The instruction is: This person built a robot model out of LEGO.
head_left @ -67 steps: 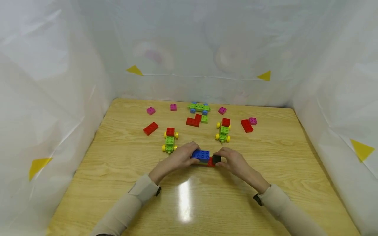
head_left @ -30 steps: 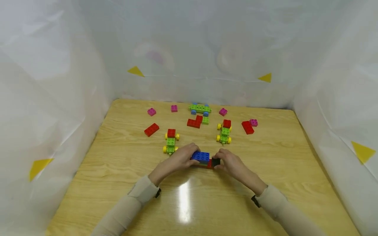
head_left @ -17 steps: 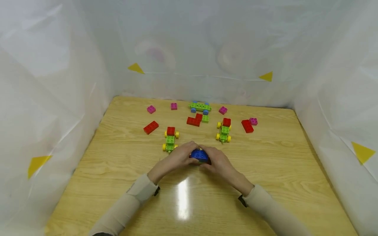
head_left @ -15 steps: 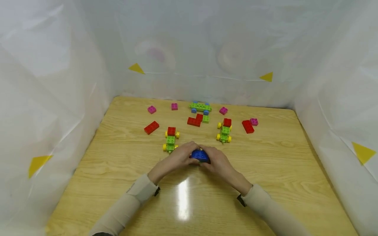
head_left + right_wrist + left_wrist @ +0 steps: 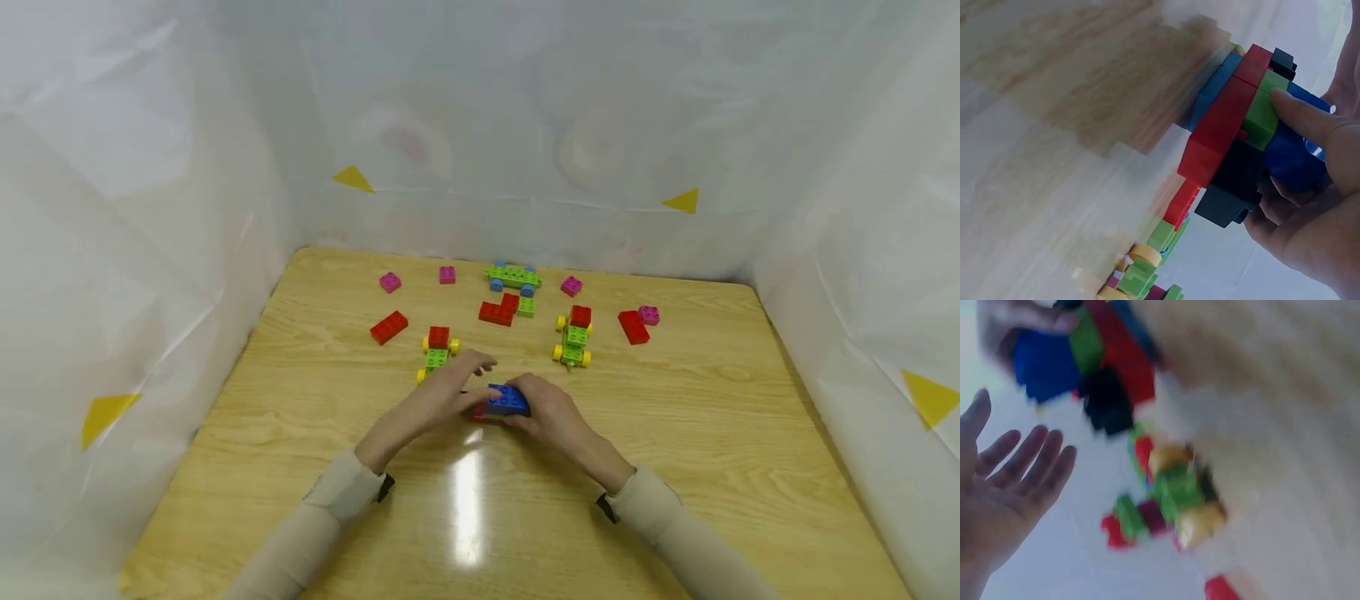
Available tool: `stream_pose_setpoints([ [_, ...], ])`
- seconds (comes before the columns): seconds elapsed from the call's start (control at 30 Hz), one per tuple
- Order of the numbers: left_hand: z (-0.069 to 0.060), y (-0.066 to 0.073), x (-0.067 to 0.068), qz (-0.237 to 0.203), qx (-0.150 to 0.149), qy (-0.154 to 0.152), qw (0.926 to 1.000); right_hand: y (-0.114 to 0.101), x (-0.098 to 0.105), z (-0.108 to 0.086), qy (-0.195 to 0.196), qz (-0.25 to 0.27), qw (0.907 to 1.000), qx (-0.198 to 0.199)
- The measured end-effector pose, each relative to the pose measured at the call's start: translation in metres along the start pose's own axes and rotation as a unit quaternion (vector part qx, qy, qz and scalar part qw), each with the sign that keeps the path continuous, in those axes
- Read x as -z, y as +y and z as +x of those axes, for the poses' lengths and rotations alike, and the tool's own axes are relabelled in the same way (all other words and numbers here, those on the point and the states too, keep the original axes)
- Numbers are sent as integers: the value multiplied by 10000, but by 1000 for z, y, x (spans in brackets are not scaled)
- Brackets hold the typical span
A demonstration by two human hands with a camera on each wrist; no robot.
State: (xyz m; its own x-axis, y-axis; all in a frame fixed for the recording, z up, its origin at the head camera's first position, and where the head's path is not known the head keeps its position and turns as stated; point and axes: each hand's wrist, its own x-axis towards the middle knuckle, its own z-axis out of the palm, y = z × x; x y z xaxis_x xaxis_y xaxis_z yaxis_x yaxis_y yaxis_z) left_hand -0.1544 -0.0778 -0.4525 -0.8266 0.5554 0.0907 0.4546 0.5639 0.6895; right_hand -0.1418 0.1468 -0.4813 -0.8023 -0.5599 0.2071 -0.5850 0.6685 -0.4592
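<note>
My right hand [image 5: 555,423] grips a stack of toy building bricks low over the table, thumb on one side and fingers on the other. A blue brick [image 5: 510,400] tops the stack. In the right wrist view, a green layer [image 5: 1261,119] lies under it, then red bricks [image 5: 1216,134] and a blue layer [image 5: 1213,90]. A black brick [image 5: 1230,181] sits at each end. Just left of the stack is my left hand [image 5: 433,407], its fingers spread and holding nothing; the left wrist view shows its palm [image 5: 997,506] apart from the bricks.
Behind my left hand stands a green yellow-wheeled car [image 5: 437,358]; its twin car [image 5: 573,337] is farther right. A green blue-wheeled chassis [image 5: 512,277] stands at the back. Around them lie loose red bricks [image 5: 389,327], a green brick [image 5: 527,307] and several pink bricks [image 5: 447,274].
My right hand has moved left from the black brick at the right end to grip the stack around the blue brick. My left hand has let go and drawn back left, fingers opened.
</note>
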Motion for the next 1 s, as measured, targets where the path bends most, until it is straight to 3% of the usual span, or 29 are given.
stream_pose_setpoints([
  [0.17,-1,-22,29,67,239,983,9948,-2,2,2,-191,44,9996,-193],
  [0.33,-1,-50,40,245,681,1358,9881,-2,0,2,-368,47,9988,-312],
  [0.57,4,-69,40,141,1154,1130,9868,-2,-1,2,-367,79,9989,-297],
  [0.8,14,-77,35,9,1485,795,9857,-2,-3,1,-344,37,9993,-136],
  [1.0,16,-76,29,-207,1425,707,9871,-4,12,-3,-384,544,9950,-744],
])
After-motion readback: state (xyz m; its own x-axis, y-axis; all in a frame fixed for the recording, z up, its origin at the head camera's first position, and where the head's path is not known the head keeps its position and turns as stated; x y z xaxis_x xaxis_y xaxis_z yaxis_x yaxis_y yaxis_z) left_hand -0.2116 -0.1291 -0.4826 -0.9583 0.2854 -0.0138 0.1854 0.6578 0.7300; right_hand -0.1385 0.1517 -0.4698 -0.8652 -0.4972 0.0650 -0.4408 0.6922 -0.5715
